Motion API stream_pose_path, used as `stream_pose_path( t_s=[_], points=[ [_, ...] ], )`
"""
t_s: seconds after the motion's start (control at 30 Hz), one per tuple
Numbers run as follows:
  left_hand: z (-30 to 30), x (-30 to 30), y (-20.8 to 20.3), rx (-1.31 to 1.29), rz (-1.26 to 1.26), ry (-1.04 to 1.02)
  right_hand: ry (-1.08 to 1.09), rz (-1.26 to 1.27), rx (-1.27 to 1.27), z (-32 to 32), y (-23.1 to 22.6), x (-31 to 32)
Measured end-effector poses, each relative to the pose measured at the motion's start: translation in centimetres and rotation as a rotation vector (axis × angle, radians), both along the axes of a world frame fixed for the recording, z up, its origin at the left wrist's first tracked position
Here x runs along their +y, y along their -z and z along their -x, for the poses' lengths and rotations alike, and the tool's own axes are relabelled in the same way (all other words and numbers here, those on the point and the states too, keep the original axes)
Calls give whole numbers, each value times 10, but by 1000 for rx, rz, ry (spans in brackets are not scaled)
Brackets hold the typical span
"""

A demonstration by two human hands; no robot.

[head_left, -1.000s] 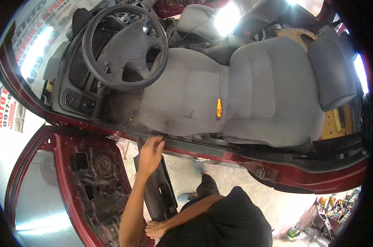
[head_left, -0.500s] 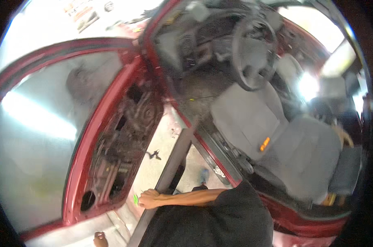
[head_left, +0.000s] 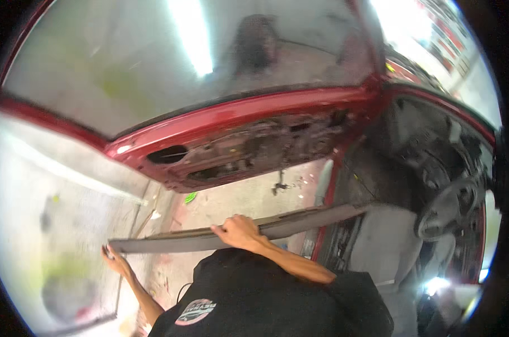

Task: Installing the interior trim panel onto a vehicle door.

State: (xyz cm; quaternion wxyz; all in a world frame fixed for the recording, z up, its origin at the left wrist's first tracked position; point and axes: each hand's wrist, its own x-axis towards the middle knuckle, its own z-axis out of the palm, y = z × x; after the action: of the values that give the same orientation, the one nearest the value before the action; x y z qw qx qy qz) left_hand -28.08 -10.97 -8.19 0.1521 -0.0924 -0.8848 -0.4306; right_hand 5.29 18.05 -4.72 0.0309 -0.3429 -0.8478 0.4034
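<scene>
A long grey trim panel (head_left: 170, 243), seen mostly along its edge, lies across the view in front of my body. My right hand (head_left: 240, 231) is closed over its upper edge near the middle, with the fingers on the far side. At the panel's left end, my left hand (head_left: 115, 260) holds the corner, its fingertips bent against the end. The panel's right end reaches to the car's door opening, above the grey seat (head_left: 386, 241). Beyond the panel stands the open red car door (head_left: 249, 109), its inner side bare metal with holes.
A steering wheel (head_left: 451, 210) is inside the car at right. On the floor beyond the panel lie a bright green object (head_left: 190, 197) and a small dark piece (head_left: 280, 182). A pale, stained wall (head_left: 69, 224) stands at left.
The view has turned left, so the door now spans the top. My left hand has come up from the lower edge to the panel's end; my right hand still grips the panel.
</scene>
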Motion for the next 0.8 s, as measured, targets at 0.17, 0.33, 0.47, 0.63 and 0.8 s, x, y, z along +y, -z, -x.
stream_pose_path(
  t_s=[0.17, 0.33, 0.47, 0.63, 0.8],
  points=[
    [15, 0, -12, 79, -272, 2, -12, -62, 38, -6, -42, 2],
    [52, -6, -8, -266, -897, 111, 1, -114, -19, -9, -78, 5],
    [70, 30, -14, -99, -972, 115, 126, -260, 135, -16, -85, 16],
    [150, -40, 6, 145, -986, 245, 258, -393, 184, -34, -98, 36],
    [52, 51, -168, 11, -1172, 169, 384, -353, 228, -61, -121, 54]
  ],
)
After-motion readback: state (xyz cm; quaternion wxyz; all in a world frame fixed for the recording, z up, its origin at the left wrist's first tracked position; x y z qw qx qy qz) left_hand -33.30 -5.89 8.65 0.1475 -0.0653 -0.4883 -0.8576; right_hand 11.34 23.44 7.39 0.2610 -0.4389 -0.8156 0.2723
